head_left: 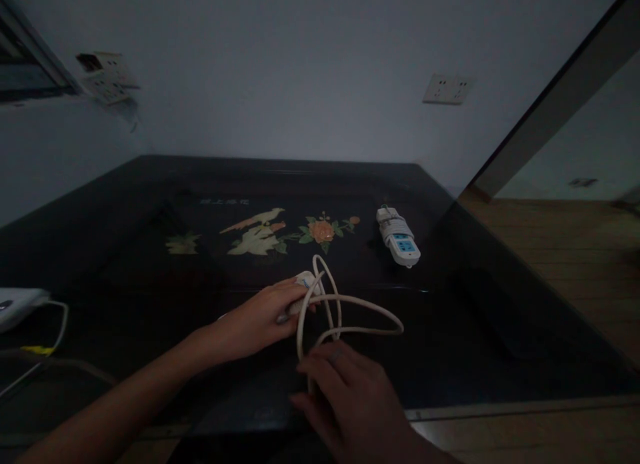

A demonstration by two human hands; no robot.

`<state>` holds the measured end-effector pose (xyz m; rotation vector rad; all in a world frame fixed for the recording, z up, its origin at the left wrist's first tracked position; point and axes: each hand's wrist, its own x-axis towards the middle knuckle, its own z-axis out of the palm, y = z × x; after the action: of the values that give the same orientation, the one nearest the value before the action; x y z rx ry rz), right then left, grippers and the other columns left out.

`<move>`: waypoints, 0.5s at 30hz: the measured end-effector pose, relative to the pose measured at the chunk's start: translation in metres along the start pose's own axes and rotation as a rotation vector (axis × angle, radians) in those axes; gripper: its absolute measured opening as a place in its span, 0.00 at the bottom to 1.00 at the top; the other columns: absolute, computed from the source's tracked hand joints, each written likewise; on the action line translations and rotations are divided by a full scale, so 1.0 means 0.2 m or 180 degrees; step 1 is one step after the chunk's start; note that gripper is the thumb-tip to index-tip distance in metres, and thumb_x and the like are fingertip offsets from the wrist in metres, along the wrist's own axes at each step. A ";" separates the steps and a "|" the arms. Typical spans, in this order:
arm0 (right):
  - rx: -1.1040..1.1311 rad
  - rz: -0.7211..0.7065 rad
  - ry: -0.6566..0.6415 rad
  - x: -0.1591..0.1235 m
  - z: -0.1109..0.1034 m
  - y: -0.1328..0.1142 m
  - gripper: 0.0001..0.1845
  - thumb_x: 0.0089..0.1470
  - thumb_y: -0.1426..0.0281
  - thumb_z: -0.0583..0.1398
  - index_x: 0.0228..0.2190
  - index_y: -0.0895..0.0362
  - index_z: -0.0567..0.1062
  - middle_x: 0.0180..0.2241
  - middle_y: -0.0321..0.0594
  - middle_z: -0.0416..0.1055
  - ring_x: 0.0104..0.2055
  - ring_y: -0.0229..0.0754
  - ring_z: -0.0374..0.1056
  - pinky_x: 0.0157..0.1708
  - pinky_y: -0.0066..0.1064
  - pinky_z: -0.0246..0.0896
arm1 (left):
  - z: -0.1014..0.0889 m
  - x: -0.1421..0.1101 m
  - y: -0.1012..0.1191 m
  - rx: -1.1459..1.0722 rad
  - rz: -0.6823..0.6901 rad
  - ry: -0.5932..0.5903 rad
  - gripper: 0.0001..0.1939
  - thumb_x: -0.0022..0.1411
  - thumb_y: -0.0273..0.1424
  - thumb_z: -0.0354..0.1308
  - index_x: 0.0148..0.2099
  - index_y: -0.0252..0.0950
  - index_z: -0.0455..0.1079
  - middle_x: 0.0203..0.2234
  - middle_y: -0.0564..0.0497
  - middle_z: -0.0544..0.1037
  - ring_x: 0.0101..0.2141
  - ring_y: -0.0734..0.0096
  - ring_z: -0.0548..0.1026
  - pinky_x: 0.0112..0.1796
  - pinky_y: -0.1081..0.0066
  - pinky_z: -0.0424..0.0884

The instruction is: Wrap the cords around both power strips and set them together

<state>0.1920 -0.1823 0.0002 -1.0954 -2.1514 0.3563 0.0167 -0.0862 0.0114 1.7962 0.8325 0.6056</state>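
My left hand [267,317] is closed over a white power strip [305,278], whose body is mostly hidden beneath the palm and fingers. A pale cord [370,303] rises from there in several loose loops to the right of the fingers. Nearer the table's front edge, my right hand [350,394] pinches this cord between thumb and fingers. Another white power strip [404,247] with blue sockets lies farther right, its own cord wound around its body; neither hand touches it.
The glossy black table [320,174] bears a bird-and-flower picture [320,231]. At the left edge sits a white box [20,307] with a thin white cable [64,327]. Wall sockets [447,89] are beyond the table. A dark flat object [493,311] lies at right.
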 end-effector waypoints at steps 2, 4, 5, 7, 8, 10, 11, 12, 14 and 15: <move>-0.0248 0.0495 -0.0050 0.00 0.10 -0.02 0.09 0.48 0.70 0.64 0.34 0.57 0.72 0.31 0.41 0.75 0.32 0.46 0.72 0.26 0.33 0.65 | 0.00 0.00 -0.01 0.0476 0.0125 -0.0172 0.05 0.58 0.28 0.56 0.36 0.38 0.73 0.32 0.51 0.73 0.34 0.67 0.69 0.37 0.73 0.65; -0.0440 0.0892 -0.0010 0.02 0.16 -0.01 0.15 0.44 0.70 0.68 0.35 0.56 0.72 0.30 0.40 0.75 0.31 0.47 0.71 0.25 0.34 0.64 | 0.00 0.00 -0.03 0.0700 0.0236 -0.0219 0.06 0.60 0.27 0.54 0.37 0.38 0.72 0.32 0.51 0.72 0.34 0.67 0.67 0.37 0.72 0.64; -0.0499 0.0992 0.0033 0.03 0.17 0.00 0.16 0.43 0.69 0.68 0.35 0.56 0.72 0.29 0.40 0.74 0.31 0.47 0.71 0.25 0.35 0.63 | -0.01 -0.01 -0.03 0.0723 0.0261 -0.0239 0.06 0.61 0.27 0.53 0.38 0.39 0.71 0.32 0.51 0.71 0.35 0.66 0.67 0.39 0.72 0.64; -0.0496 0.0991 0.0071 0.06 0.18 0.01 0.14 0.43 0.71 0.68 0.33 0.55 0.71 0.27 0.38 0.74 0.31 0.47 0.69 0.26 0.35 0.62 | -0.01 -0.01 -0.03 0.0738 0.0255 -0.0329 0.09 0.62 0.27 0.50 0.42 0.39 0.71 0.35 0.50 0.71 0.37 0.65 0.67 0.42 0.70 0.63; -0.0443 0.0952 0.0079 0.07 0.18 0.01 0.11 0.44 0.72 0.67 0.30 0.54 0.71 0.26 0.37 0.73 0.31 0.46 0.68 0.26 0.34 0.61 | -0.01 -0.01 -0.03 0.0725 0.0233 -0.0361 0.10 0.63 0.27 0.49 0.43 0.39 0.70 0.37 0.49 0.71 0.38 0.65 0.67 0.43 0.70 0.63; -0.0303 0.0879 0.0138 0.08 0.17 0.01 0.08 0.47 0.75 0.63 0.25 0.54 0.68 0.23 0.35 0.71 0.31 0.45 0.67 0.28 0.33 0.60 | -0.01 0.00 -0.03 0.0646 0.0175 -0.0363 0.10 0.63 0.27 0.49 0.42 0.40 0.71 0.38 0.48 0.71 0.39 0.64 0.66 0.46 0.68 0.62; -0.0238 0.0871 0.0188 0.07 0.17 0.02 0.08 0.48 0.76 0.61 0.23 0.54 0.67 0.23 0.35 0.71 0.32 0.44 0.66 0.28 0.33 0.59 | -0.02 0.00 -0.03 0.0581 0.0178 -0.0328 0.09 0.62 0.27 0.50 0.41 0.40 0.71 0.38 0.48 0.71 0.40 0.63 0.66 0.49 0.67 0.60; -0.0189 0.0882 0.0248 0.07 0.16 0.02 0.08 0.49 0.77 0.59 0.23 0.54 0.66 0.24 0.36 0.70 0.32 0.43 0.65 0.29 0.33 0.59 | -0.02 0.01 -0.03 0.0531 0.0207 -0.0274 0.08 0.61 0.27 0.52 0.40 0.40 0.71 0.37 0.49 0.71 0.41 0.62 0.66 0.53 0.65 0.57; -0.0114 0.0921 0.0322 0.05 0.12 0.03 0.07 0.50 0.77 0.56 0.24 0.55 0.66 0.26 0.37 0.70 0.32 0.43 0.64 0.32 0.33 0.59 | -0.04 0.02 -0.05 0.0547 0.0316 -0.0143 0.06 0.57 0.27 0.57 0.38 0.40 0.72 0.34 0.50 0.71 0.40 0.61 0.66 0.60 0.62 0.45; -0.0075 0.0941 0.0340 0.04 0.10 0.04 0.07 0.52 0.76 0.55 0.24 0.55 0.66 0.27 0.38 0.69 0.32 0.43 0.64 0.33 0.34 0.60 | -0.05 0.02 -0.06 0.0615 0.0382 -0.0075 0.06 0.55 0.28 0.59 0.37 0.40 0.72 0.32 0.51 0.71 0.39 0.61 0.66 0.61 0.61 0.41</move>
<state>0.1797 -0.1692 -0.0150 -1.4180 -1.9067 0.3971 0.0082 -0.0738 0.0033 2.0367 0.7933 0.5964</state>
